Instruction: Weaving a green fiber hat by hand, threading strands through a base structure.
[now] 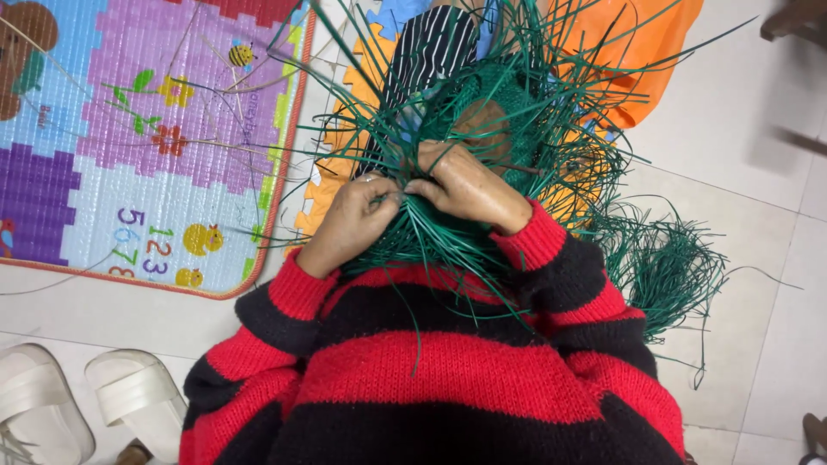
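Fingers of left hand [351, 217] and right hand [465, 185] pinch closed on green strands [431, 237] | woven green piece [482, 112] sits in lap, over striped cloth [431, 43] | strands look light, springy, probably slippery; grip best near the weave | loose bundle [663, 263] lies on floor at right

Knit sweater — broad horizontal stripes, red and black, ribbed red cuffs at both wrists. Left hand [351, 220]: ring on one finger. Right hand [469, 185]: bare — no ring visible.
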